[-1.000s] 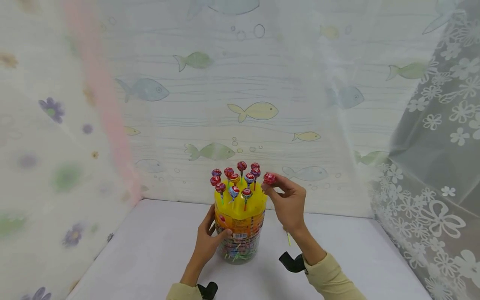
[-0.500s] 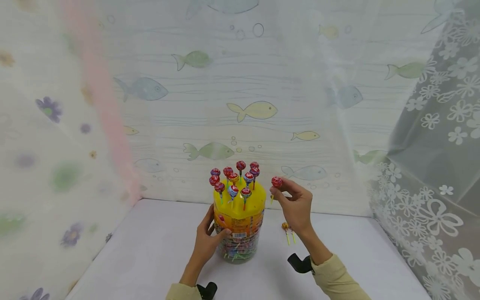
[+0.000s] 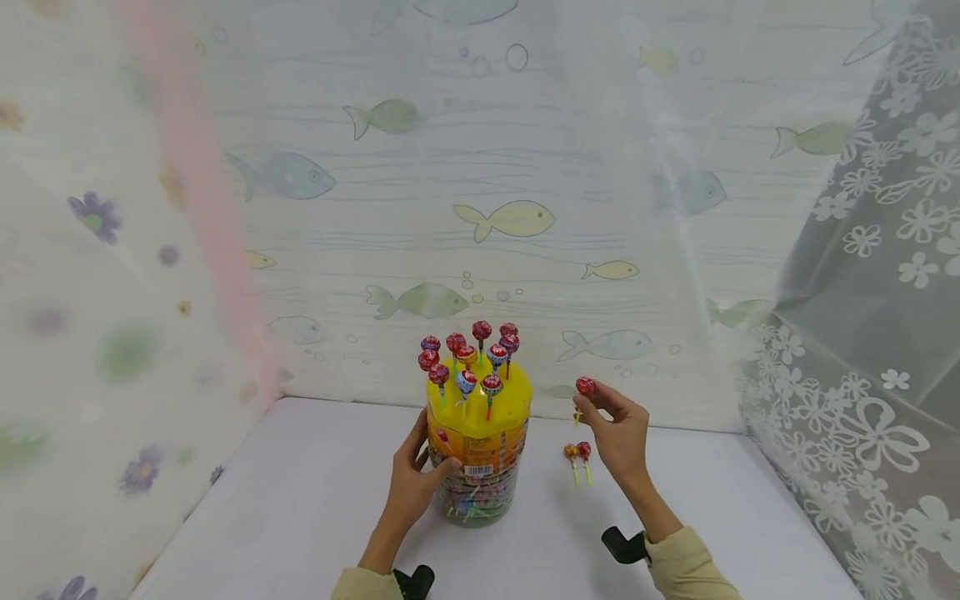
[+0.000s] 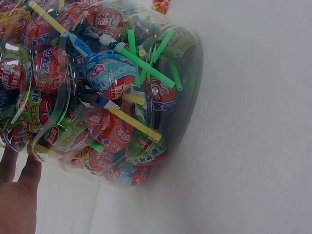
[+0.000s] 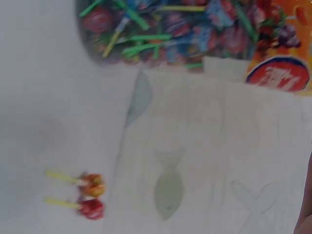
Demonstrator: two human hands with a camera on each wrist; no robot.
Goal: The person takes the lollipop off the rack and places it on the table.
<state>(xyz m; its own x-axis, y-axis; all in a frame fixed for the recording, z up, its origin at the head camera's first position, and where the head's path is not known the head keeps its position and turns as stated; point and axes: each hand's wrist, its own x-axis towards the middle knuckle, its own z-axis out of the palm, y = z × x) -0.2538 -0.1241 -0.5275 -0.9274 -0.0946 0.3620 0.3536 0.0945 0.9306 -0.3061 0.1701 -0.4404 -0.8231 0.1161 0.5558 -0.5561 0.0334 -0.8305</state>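
A clear plastic jar [image 3: 480, 492] full of wrapped lollipops stands upright on the white table. Its yellow lid [image 3: 517, 400] carries several lollipops [image 3: 491, 386] planted upright by their sticks. My left hand [image 3: 408, 483] holds the jar's left side, thumb at the front; some of its fingers [image 4: 29, 178] show against the plastic in the left wrist view. To the right of the jar, my right hand [image 3: 624, 429] pinches a red-wrapped lollipop [image 3: 586, 386] with a yellow stick, raised above the table. The right wrist view shows only a sliver of that hand, and the held lollipop is out of its frame.
Two lollipops, one orange [image 3: 572, 451] and one red [image 3: 584, 450], lie side by side on the table [image 3: 322, 483] right of the jar. Fish-printed sheeting [image 3: 637, 250] hangs behind the table's back edge, with floral sheeting [image 3: 840, 392] at the right.
My right hand has carried the red lollipop from the lid's right edge outward to the right and slightly down. The two lying lollipops have come into full view. My left hand and the jar stay put.
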